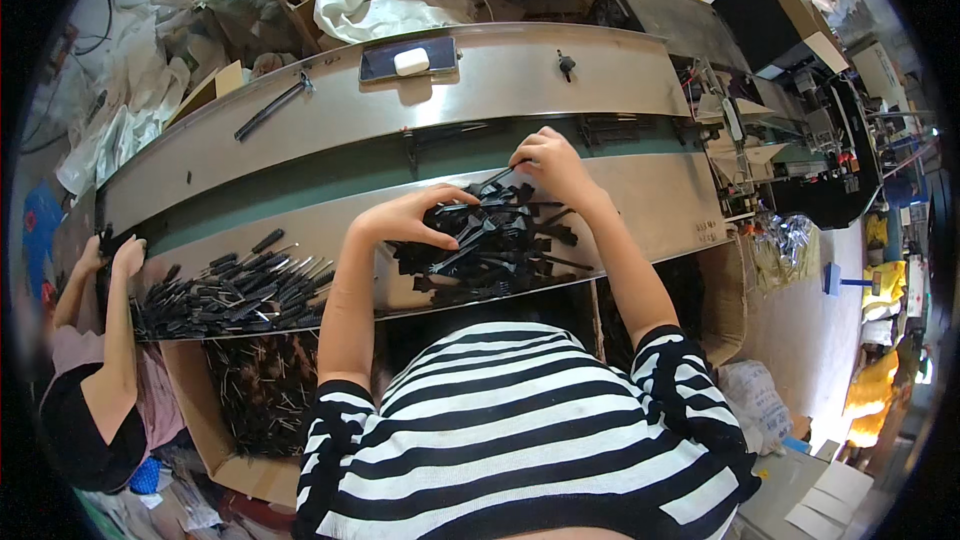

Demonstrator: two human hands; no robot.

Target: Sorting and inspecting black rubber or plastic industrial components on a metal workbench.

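A heap of black plastic pieces [490, 240] with slim handles lies in front of me on the metal ledge. My left hand [415, 217] rests at the heap's left side, thumb and fingers spread apart over the pieces and not closed on any. Beyond the heap's far edge, my right hand [550, 162] pinches the end of a slim black plastic piece [497, 177] that slants down toward the heap. The held piece's far end blends into the others, so its full shape cannot be made out.
A pile of black brushes [245, 290] lies left. A green conveyor belt [340, 175] runs beyond the ledge. A phone [378, 62] with a white case [411, 62] sits on the far ledge. A co-worker's hands [128, 255] are far left. Open cartons [205, 420] stand below.
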